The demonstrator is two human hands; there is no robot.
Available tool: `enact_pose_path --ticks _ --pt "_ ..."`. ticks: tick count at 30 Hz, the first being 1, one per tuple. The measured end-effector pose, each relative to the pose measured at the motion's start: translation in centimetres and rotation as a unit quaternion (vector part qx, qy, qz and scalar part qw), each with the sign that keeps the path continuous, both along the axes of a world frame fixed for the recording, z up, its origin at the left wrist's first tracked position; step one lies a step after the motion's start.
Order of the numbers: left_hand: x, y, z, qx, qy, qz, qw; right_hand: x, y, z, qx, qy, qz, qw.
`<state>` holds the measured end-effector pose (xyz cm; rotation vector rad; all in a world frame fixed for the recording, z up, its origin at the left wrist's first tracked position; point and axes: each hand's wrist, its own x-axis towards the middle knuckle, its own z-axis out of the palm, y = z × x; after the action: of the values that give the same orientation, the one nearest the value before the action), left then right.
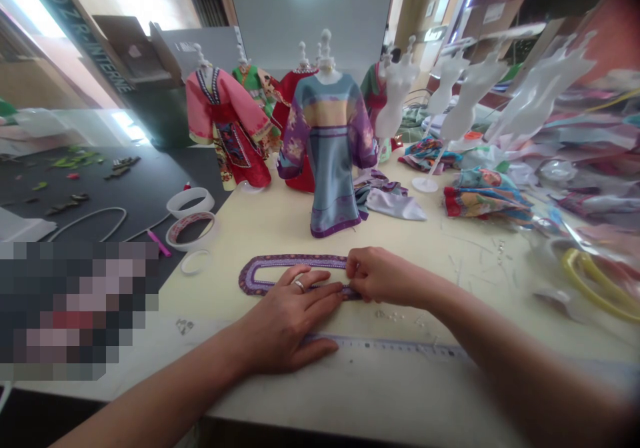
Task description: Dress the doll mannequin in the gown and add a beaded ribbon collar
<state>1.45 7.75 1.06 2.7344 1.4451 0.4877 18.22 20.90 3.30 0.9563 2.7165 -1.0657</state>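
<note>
Near the front edge of the cream table (425,261), a narrow oval loop of purple patterned trim (270,275) lies flat under the person's hands. The left hand (295,315), a silver ring (299,286) on one finger, rests palm-down across the loop, its fingers (320,293) extended and pressing rather than gripping. The right hand (385,276) meets it at the loop's right end, fingers (356,266) closed in a pinch on the trim. Nearer the table's edge lies a long pale ruler (395,346), with tiny clear beads (387,315) scattered just above it. Farther back stands a dress form in a blue-and-lilac robe (327,148) — beside it, a form in a pink robe (225,125) and a bare white plastic form (397,95). A roll of patterned tape (190,230) sits to the left; crumpled floral fabric scraps (485,201) lie to the right.
</note>
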Motion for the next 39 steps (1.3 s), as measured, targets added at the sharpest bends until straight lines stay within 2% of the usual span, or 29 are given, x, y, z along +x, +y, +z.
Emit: enact_pose_path --ticks 14,25,34,39 --pt "0.0 -0.1 0.2 -0.003 0.009 0.0 1.0 0.7 0.6 0.9 0.002 -0.016 -0.009 1.0" --pt "0.0 -0.1 0.1 -0.015 0.007 0.005 1.0 0.4 0.2 0.3 0.058 -0.031 0.009 0.998" --pt "0.0 -0.1 0.2 -0.017 0.009 0.005 1.0 1.3 1.3 0.8 0.009 -0.039 -0.001 0.999" --pt "-0.1 -0.1 0.1 -0.021 0.01 0.008 1.0 0.7 0.6 0.7 0.053 -0.04 -0.005 0.998"
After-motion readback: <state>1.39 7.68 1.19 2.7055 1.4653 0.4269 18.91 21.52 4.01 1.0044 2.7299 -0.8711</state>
